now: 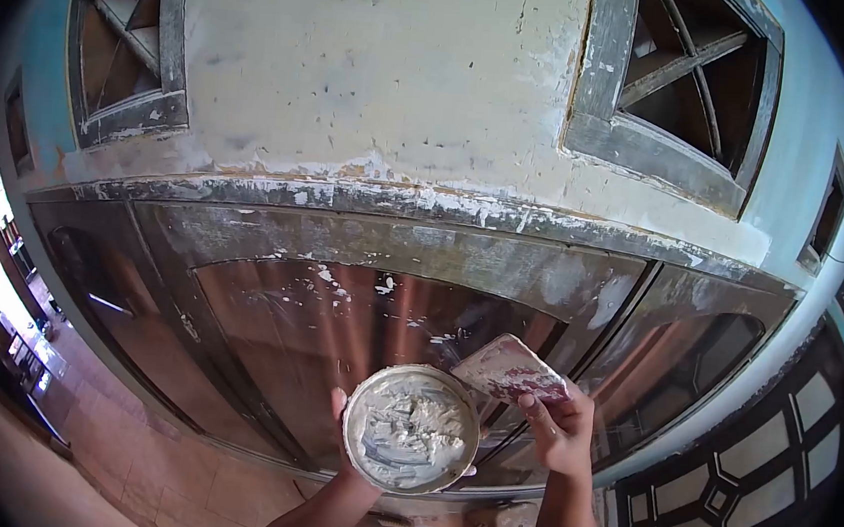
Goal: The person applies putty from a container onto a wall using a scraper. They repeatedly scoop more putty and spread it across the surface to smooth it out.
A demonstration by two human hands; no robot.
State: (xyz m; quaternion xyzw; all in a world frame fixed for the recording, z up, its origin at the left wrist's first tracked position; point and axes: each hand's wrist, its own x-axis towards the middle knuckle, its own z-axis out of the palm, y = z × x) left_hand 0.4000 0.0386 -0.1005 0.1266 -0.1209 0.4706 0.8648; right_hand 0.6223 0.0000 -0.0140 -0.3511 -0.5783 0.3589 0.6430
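A round, shallow pan of whitish putty (413,429) rests in my left hand (339,407), whose thumb lies along the rim while the other fingers pass underneath, mostly hidden. Smears and lumps of the paste cover the pan's inside. In my right hand (560,428) is a flat, putty-smeared scraper (513,369), reddish along its lower part, pinched between thumb and fingers. The scraper's left corner comes right up to the pan's upper right rim. Both hands are held in front of a dark wooden door with glass panels (376,330), spattered with white flecks.
Above the door, a patchy cream wall (379,69) sits between two grey-framed openings with crossed bars (686,61). A ledge flecked with white (388,198) runs below it. Dark metal grillwork (723,491) stands at lower right. Tiled floor (154,461) stretches left; a brownish object (509,525) lies below.
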